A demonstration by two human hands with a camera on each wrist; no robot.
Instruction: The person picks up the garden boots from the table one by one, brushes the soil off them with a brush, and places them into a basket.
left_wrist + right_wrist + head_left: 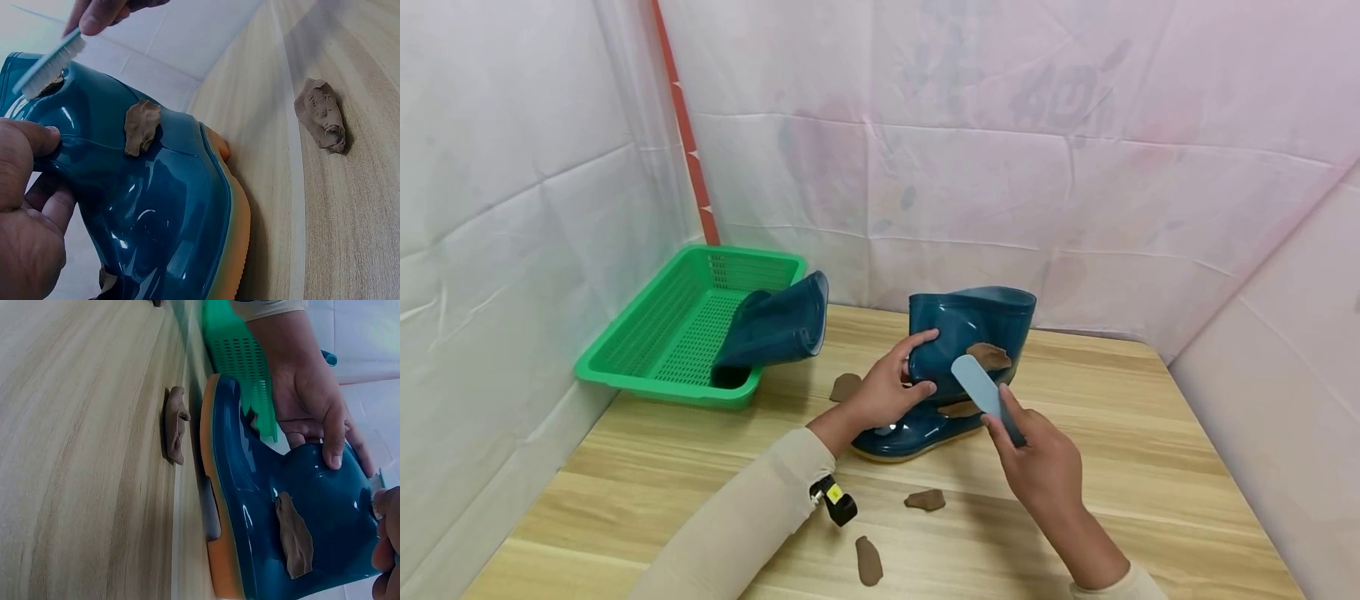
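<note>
From my remote seat I see the left hand point(883, 387) partly closed, thumb and fingers gripping the shaft of a glossy dark-blue rubber boot point(951, 329), upright on the pale wood-grain table point(1150, 483). The right hand point(1041, 462) is closed around a blue-grey brush with white bristles point(977, 387), which sits at the brown claylike upper patch point(990, 357) and blocks part of my view of it. A similar lower patch point(960, 409) clings near the ankle. Loose brown pieces point(869, 560) lie nearby; leftward, a green perforated plastic basket point(647, 385) holds a second dark-blue boot point(771, 329), its shaft jutting over the rim.
</note>
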